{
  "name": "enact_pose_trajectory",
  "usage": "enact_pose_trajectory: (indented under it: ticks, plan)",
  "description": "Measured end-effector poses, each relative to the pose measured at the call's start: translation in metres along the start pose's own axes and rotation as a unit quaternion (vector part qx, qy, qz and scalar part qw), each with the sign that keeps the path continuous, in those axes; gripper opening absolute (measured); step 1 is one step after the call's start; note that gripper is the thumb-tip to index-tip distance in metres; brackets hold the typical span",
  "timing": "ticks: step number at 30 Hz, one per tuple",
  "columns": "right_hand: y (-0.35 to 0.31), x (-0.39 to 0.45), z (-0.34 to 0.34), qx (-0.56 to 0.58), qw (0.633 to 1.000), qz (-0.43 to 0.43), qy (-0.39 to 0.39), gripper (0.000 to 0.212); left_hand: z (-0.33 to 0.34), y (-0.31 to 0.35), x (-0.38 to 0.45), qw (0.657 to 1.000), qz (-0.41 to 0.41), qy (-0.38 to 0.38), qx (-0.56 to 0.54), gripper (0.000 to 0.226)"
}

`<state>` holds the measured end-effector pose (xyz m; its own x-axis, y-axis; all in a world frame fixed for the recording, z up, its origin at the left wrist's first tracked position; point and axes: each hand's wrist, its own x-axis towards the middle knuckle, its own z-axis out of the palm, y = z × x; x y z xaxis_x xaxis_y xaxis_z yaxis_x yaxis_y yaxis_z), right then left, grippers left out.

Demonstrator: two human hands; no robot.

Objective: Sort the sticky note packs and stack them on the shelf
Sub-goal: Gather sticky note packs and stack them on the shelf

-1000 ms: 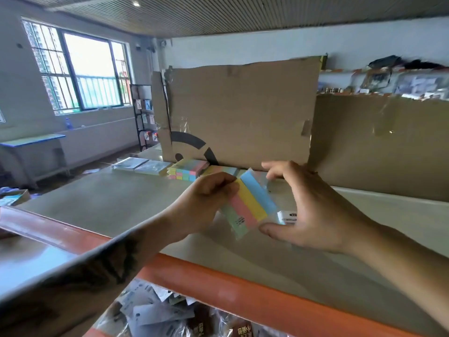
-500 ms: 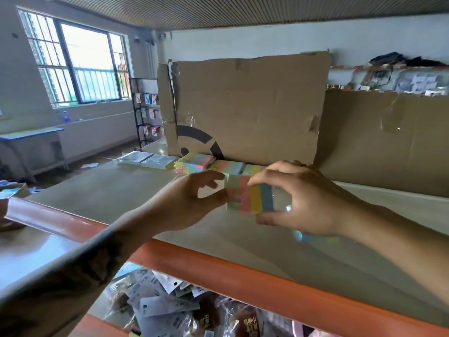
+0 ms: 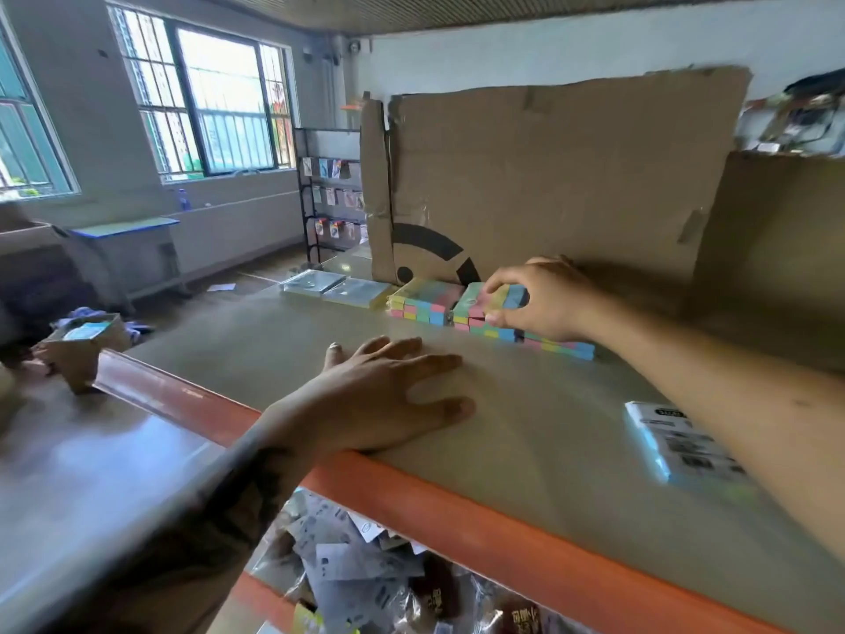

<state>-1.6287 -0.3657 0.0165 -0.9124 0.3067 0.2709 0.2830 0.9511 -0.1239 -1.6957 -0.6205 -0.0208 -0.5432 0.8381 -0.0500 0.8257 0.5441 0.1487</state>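
On the shelf board [image 3: 283,340], against the cardboard back, stand stacks of striped pastel sticky note packs. One stack [image 3: 423,302] sits to the left. My right hand [image 3: 542,299] pinches the top striped pack [image 3: 500,297] that lies on the middle stack [image 3: 484,324]. A lower row of packs [image 3: 560,347] runs to the right under my wrist. My left hand [image 3: 388,395] rests flat on the shelf near its orange front rail [image 3: 480,510], fingers spread and holding nothing. A blue-and-white wrapped pack [image 3: 676,443] lies at the right, partly under my right forearm.
Two flat clear-wrapped packs [image 3: 334,288] lie left of the stacks. Tall cardboard sheets [image 3: 571,176] close off the shelf's back. Below the rail sits a heap of bagged items [image 3: 366,578]. A small cardboard box [image 3: 84,347] stands at the left; a display rack [image 3: 331,194] is behind.
Both hands held the striped pack in front of me. Now my right hand has carried it back onto the middle stack, and my left hand has let go and dropped flat on the shelf.
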Motion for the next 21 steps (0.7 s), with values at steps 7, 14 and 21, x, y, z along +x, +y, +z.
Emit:
enact_pose_trajectory:
  ticks: [7,14,21]
  plan:
    - [0.005,0.007,0.008,-0.023,0.997,0.028,-0.065,0.040,0.002,-0.001,0.000,1.000,0.004,0.011,0.002,0.068]
    - [0.009,-0.008,0.001,0.013,0.997,0.030,-0.071,0.056,0.001,-0.003,0.000,0.999,-0.002,0.027,-0.032,0.073]
    - [0.008,-0.101,-0.050,0.014,0.995,0.018,-0.099,0.038,-0.001,0.004,-0.003,0.995,0.061,0.065,-0.038,0.075]
